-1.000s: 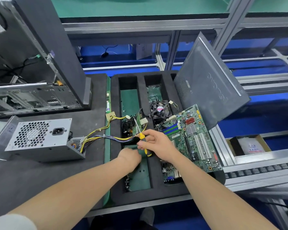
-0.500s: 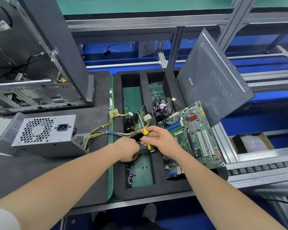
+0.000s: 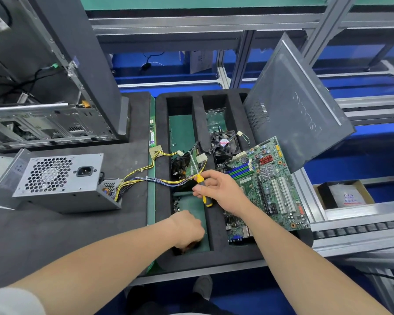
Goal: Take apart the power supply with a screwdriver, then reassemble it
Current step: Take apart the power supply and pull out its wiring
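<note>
Two bare hands at work over the black foam tray [image 3: 216, 254], which sits right of centre on the bench.

Right hand [image 3: 221, 193]: thumb and fingers pinch a screwdriver [image 3: 200, 179] with a yellow and black handle, held above the middle of the tray's left compartment. Shaft slants up and away to the left, tip over the cable connectors there.

Left hand [image 3: 187, 230]: dipped into the near end of the same compartment, knuckles up, fingers curled downward out of sight. Cannot tell whether they hold anything.

Power supply [image 3: 62, 178]: grey metal box lying on the dark mat to the left, well apart from both hands, fan grille and mains socket facing up. Its cable bundle [image 3: 146, 178], yellow and mixed wires, runs right across the mat and into the tray.

Small screws [image 3: 176, 205] lie heaped in the left compartment, between the two hands. Cooling fan [image 3: 224, 144] in the middle compartment; motherboard [image 3: 268, 183] tilted over the tray's right edge. Grey side panel [image 3: 293, 110] leans at far right. Open computer case [image 3: 50, 87] at far left. Cardboard box [image 3: 344, 194] on the right rail.
</note>
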### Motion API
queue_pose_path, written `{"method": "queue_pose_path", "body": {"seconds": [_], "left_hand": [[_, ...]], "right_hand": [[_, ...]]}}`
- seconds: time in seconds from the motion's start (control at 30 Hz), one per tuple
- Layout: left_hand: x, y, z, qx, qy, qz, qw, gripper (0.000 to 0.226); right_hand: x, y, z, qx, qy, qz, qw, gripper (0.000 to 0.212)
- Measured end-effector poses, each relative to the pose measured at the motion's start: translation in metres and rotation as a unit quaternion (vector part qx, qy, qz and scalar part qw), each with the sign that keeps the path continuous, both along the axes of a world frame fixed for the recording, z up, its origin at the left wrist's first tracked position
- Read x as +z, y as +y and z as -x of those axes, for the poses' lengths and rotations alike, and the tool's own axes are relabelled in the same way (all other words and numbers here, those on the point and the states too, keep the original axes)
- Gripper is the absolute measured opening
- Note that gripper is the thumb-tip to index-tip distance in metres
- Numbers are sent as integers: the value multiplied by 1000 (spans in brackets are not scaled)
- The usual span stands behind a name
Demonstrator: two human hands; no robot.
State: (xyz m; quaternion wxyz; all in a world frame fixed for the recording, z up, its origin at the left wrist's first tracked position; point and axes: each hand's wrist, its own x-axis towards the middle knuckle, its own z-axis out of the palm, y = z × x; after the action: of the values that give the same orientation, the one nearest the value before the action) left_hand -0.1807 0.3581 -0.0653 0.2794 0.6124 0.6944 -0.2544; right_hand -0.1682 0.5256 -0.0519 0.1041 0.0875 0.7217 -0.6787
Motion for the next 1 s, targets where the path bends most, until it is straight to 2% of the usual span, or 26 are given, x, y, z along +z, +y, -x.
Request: {"method": "queue_pose_path", "body": {"seconds": [0.17,0.4,0.6,0.77,0.9,1.0], "left_hand": [[-4,-1,-4,-8,1,-21,1000,20],[-7,-1,-2,-4,-51,16,999,25],[5,4,8,81,-95,41,991,33],[38,-2,32,162,-140,-19,977,19],[65,-22,48,248,-212,-115,938,22],[87,-33,57,294,-208,-177,916,17]], "right_hand": [[0,0,0,2,1,0,1000,31],[3,0,-1,4,7,-8,1000,29],[2,-2,-1,2,7,-3,1000,28],[4,-4,-1,0,14,8,1000,29],[8,-4,-1,-21,15,58,998,28],[17,-7,4,-36,16,85,996,33]]}}
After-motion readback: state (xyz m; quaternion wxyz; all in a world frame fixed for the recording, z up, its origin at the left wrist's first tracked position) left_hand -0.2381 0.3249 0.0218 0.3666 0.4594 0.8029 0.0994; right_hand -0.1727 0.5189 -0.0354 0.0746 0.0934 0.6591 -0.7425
